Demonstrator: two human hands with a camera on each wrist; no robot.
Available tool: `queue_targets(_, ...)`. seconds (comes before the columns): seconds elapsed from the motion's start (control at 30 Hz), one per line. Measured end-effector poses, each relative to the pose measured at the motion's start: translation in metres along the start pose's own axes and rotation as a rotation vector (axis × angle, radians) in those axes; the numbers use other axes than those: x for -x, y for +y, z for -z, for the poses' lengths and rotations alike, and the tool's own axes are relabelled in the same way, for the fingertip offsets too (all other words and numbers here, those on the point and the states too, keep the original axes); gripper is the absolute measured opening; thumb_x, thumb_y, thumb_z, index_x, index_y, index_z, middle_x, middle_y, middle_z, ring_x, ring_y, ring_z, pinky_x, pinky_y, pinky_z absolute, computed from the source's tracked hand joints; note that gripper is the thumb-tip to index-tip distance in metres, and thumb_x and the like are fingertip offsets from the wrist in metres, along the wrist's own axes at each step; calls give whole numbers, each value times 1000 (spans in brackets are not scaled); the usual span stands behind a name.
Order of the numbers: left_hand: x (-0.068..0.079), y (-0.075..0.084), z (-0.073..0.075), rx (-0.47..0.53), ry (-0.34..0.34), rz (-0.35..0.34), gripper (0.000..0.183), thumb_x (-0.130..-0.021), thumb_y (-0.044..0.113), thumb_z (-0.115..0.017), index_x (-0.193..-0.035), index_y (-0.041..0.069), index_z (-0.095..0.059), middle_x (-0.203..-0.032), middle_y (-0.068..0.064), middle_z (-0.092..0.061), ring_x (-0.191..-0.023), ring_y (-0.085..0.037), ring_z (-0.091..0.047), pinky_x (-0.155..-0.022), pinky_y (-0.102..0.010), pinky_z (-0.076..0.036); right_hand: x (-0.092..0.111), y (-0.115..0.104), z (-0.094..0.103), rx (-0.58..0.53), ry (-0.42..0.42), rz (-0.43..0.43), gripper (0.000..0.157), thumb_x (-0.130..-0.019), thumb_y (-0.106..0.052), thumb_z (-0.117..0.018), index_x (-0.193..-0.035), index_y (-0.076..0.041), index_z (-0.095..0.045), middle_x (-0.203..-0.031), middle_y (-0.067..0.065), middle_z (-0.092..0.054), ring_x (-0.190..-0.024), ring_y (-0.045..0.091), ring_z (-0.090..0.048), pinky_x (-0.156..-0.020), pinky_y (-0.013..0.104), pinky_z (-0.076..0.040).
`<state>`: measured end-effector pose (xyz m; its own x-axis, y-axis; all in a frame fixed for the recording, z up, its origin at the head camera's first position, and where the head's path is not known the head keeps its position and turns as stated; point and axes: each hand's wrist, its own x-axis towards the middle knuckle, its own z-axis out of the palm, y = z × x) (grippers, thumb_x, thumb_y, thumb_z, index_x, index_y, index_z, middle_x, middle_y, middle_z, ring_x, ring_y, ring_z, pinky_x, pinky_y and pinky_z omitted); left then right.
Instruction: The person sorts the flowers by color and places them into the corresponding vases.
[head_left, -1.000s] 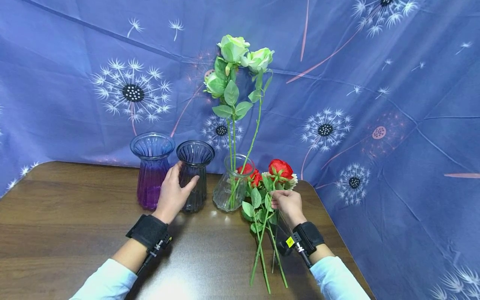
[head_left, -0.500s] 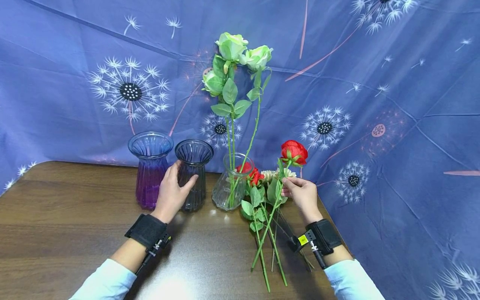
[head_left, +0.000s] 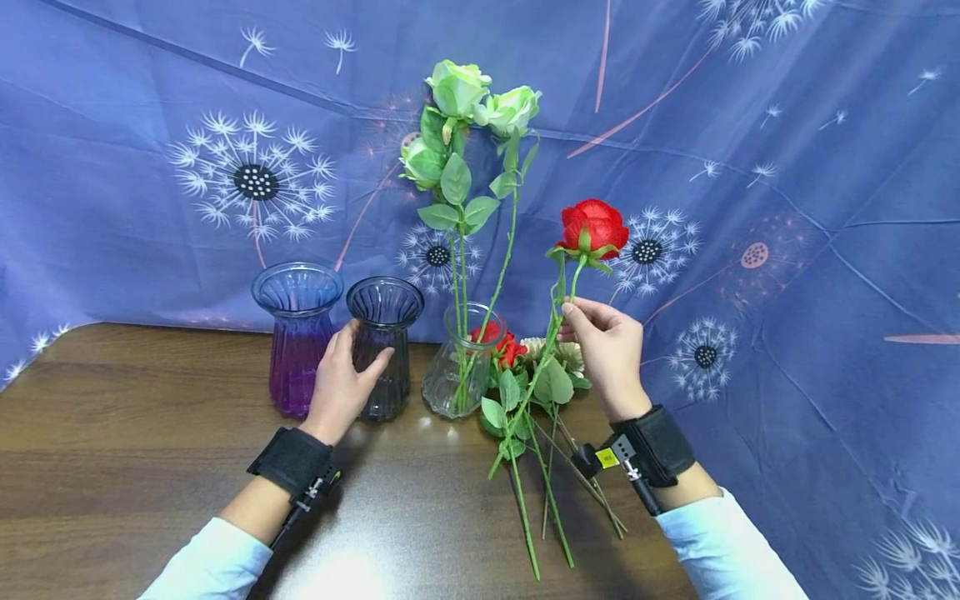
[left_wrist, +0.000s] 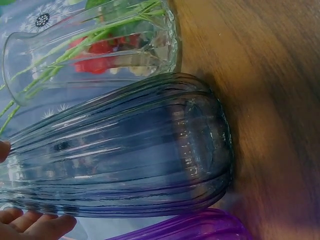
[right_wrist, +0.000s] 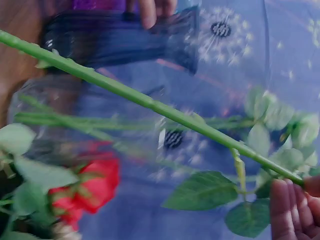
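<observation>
My left hand (head_left: 343, 385) grips a smoky dark glass vase (head_left: 393, 379) below its flared rim, thumb on one side and fingers on the other. In the left wrist view the ribbed vase (left_wrist: 125, 145) stands on the wood. With thumb and fingertips, my right hand (head_left: 613, 360) pinches the stem of a red rose (head_left: 592, 229) just under its bloom. The rose is raised, its green stem (right_wrist: 150, 102) slanting down to the left past a clear vase (head_left: 446, 387). Several pale green roses (head_left: 457, 90) stand in that clear vase.
A blue-to-purple vase (head_left: 300, 362) stands left of the dark one. More flowers lie on the wooden table (head_left: 150, 467) at right, including another red rose (head_left: 510, 350) and cream blooms (head_left: 570, 357). A blue dandelion-print cloth (head_left: 360, 192) hangs behind.
My right hand has lifted the red rose up and to the right, out of the lying bunch, uncovering cream flowers. My left hand has kept its grip on the dark vase.
</observation>
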<state>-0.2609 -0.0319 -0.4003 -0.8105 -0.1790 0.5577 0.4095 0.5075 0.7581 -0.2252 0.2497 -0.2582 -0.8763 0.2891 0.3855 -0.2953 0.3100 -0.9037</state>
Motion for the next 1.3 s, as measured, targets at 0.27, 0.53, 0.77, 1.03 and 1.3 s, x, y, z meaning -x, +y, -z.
queue_targets(0.27,0,2,2,-8,-24,23,62,-83,22,-72,-130,-8,-44,-124,-27,-52,-118,-39,-49,-101,-50,-40,-7,-46,-24,-62,35,252,22,-88,-9,-64,-103,6,-68,-70,-14,-68,-59,4,-64,-63,25,-57)
queue_targets(0.53,-1,1,1,-14,-26,26,61,-83,23,-71,-129,-7,-45,-123,-27,-53,-117,-39,-50,-100,-49,-40,-26,-88,-47,-132,63,434,20,-87,-4,-62,-100,11,-67,-66,-14,-66,-56,5,-61,-60,25,-56)
queue_targets(0.77,-1,-1,0,-20,-32,27,63,-83,24,-71,-130,-8,-44,-124,-27,-52,-118,-39,-50,-101,-49,-40,-42,-117,-69,-183,78,497,19,-87,-1,-61,-98,13,-67,-66,-7,-64,-55,6,-61,-58,27,-56)
queue_targets(1.03,-3,-1,1,-20,-22,16,61,-83,25,-71,-128,-8,-45,-121,-27,-54,-116,-39,-51,-99,-49,-41,-53,-139,-97,-205,88,517,18,-88,-2,-59,-98,11,-67,-81,19,-69,-55,3,-59,-58,22,-54)
queue_targets(1.3,-2,1,2,-10,-28,21,62,-83,24,-71,-128,-9,-45,-121,-27,-53,-116,-39,-51,-101,-48,-40,-52,-138,-115,-210,68,405,17,-88,-5,-61,-101,4,-69,-88,19,-70,-60,7,-60,-62,21,-54)
